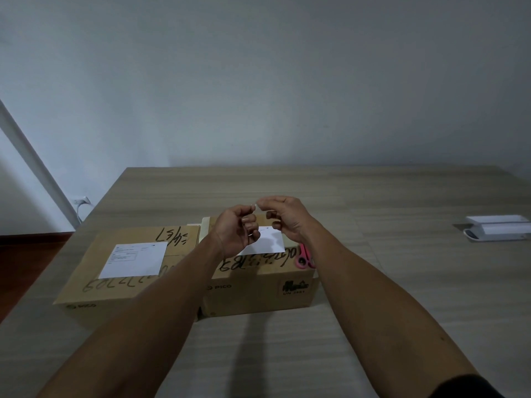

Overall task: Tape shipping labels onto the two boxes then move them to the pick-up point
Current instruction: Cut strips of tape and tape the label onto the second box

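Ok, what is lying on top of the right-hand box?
On the right box lie a white label and pink scissors near its right edge. Both hands, pinching something small above it, cover part of the label and top; tape cannot be made out.

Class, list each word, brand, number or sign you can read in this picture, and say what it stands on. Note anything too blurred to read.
"PICO": front face of the right brown cardboard box.
"UN 3481", roughly: black mark on that box's front; blurred.
Handwritten black marker on both box tops: upside down, not reliably readable.
Logo on the left brown cardboard box front: blurred.
Print on the left white shipping label and right white shipping label: too small.
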Tool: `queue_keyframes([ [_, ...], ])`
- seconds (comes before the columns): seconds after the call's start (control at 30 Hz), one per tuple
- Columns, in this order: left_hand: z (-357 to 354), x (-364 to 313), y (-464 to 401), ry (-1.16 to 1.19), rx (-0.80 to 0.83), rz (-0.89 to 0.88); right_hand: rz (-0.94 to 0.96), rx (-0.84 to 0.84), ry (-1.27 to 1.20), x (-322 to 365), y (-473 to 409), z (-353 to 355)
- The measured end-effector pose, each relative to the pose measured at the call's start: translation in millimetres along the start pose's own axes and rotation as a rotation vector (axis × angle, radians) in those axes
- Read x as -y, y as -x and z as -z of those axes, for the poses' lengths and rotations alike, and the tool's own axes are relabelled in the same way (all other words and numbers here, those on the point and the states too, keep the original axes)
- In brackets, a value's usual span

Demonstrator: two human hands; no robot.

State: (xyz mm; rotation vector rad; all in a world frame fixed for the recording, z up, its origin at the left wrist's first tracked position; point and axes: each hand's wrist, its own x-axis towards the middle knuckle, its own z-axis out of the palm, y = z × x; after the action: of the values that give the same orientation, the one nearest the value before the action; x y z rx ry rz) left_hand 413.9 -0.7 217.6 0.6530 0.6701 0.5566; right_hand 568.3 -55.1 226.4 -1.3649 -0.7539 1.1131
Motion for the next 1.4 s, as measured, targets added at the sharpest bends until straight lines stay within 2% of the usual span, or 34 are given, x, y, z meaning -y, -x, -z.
queue_keyframes([
  [0.47, 5.6, -1.5, 4.3, -0.100, -0.029, 0.021, 0.007, 0.022, 0.156, -4.1, 0.7, 0.3],
  [0.97, 4.3, -2.9, 9.8, -0.136, -0.052, 0.031, 0.121, -0.001, 0.362, -4.0, 0.0, -2.6],
  [1.3, 20.7, -8.5, 1.7, -0.393, -0.247, 0.019, 0.087, -0.044, 0.474, -15.7, 2.4, -5.8],
  [1.4, 43.9, -17.8, 4.6, -0.435, -0.300, -0.068, 0.050, -0.065, 0.450, -4.3, 0.6, 10.8],
])
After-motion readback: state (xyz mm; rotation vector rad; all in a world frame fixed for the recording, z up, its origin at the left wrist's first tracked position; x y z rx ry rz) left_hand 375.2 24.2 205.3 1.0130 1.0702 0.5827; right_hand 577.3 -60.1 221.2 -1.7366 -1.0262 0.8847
